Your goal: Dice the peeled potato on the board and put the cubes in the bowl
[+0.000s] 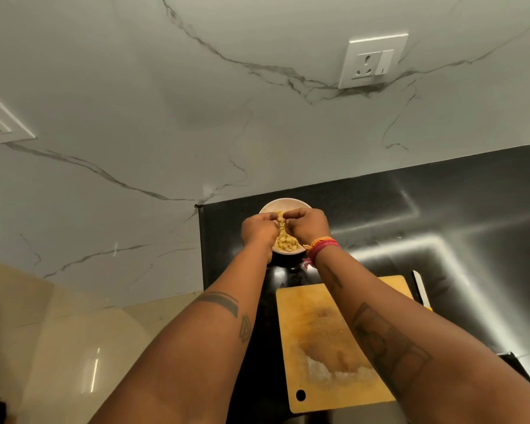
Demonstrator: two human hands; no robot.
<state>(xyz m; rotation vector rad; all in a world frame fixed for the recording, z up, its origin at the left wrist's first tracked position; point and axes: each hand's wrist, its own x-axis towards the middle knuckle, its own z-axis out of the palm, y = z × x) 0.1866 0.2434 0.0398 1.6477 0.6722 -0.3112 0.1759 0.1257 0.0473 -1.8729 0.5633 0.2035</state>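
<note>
Potato cubes [285, 242] in white bowl [283, 204]

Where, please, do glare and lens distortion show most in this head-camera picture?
Head view: bright streaks of glare cross the black countertop right of the bowl; wide-angle bending tilts the marble wall and socket; both forearms loom large at the bottom edge.

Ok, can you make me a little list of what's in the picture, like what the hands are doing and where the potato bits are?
left hand: curled over the white round bowl, holding potato pieces
right hand: curled beside it, same grip
pale yellow potato cubes: in the bowl
wooden cutting board: on the black counter, no potato left, wet patch
white-bladed knife: right of the board
red and orange wrist threads: right wrist
</note>
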